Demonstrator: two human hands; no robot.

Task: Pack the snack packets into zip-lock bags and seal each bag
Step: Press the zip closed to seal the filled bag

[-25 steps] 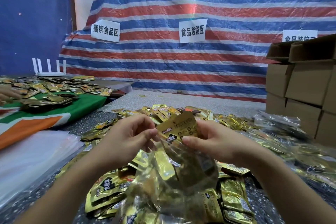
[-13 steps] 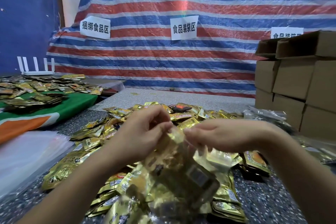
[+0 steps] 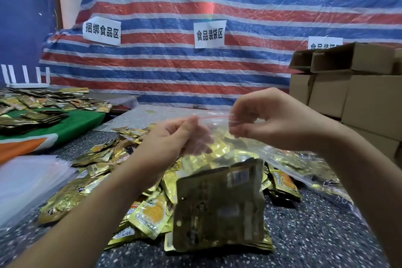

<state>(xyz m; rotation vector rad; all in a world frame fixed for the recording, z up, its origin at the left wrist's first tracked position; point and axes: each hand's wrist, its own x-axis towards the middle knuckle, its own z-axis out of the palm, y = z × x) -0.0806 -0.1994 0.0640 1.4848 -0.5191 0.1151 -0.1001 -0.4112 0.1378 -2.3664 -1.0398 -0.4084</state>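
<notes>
A clear zip-lock bag (image 3: 219, 130) with a red zip strip hangs between my hands, lifted above the table. Gold snack packets (image 3: 219, 204) fill its lower part and sag down in front. My left hand (image 3: 174, 137) pinches the left end of the zip strip. My right hand (image 3: 267, 122) pinches the strip at its right end. The strip runs taut between the two pinches. Under the bag a heap of loose gold snack packets (image 3: 97, 159) covers the dark speckled table (image 3: 322, 224).
Brown cardboard boxes (image 3: 359, 98) are stacked at the right. A pile of empty clear bags (image 3: 28, 178) lies at the left front. Behind it a green and orange cloth (image 3: 65, 128) carries more packets. Filled clear bags (image 3: 304, 165) lie at the right. A striped tarp hangs behind.
The bag has been raised and its top pulled straight; my hands have moved apart along the zip strip, the right one up and to the right. The packets have dropped low inside.
</notes>
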